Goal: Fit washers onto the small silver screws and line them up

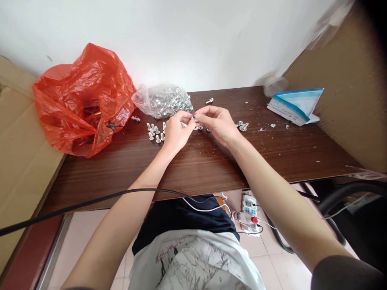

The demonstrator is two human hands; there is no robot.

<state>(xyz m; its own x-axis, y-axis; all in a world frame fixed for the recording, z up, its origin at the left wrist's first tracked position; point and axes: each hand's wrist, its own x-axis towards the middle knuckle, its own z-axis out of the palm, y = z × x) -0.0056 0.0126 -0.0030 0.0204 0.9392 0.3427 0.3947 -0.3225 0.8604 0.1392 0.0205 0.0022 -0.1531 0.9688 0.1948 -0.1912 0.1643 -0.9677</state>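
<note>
My left hand (178,128) and my right hand (218,123) meet above the table, fingertips pinched together on a small metal fastener (194,119). Most of it is hidden by the fingers, so I cannot tell whether it is a bolt, a nut or both. Left of my left hand, several silver bolts (151,131) stand on their heads. Small washers or nuts (200,128) lie under and between my hands. To the right of my right hand is a little heap of metal parts (243,127). Farther back lies a bolt with pieces fitted on it (209,100).
A clear bag of fasteners (169,100) lies against the wall, beside an open red plastic bag (87,100). A blue and white packet (296,105) stands at the right of the brown table (193,169). A black cable (99,196) crosses the front edge. Cardboard (347,92) borders the right.
</note>
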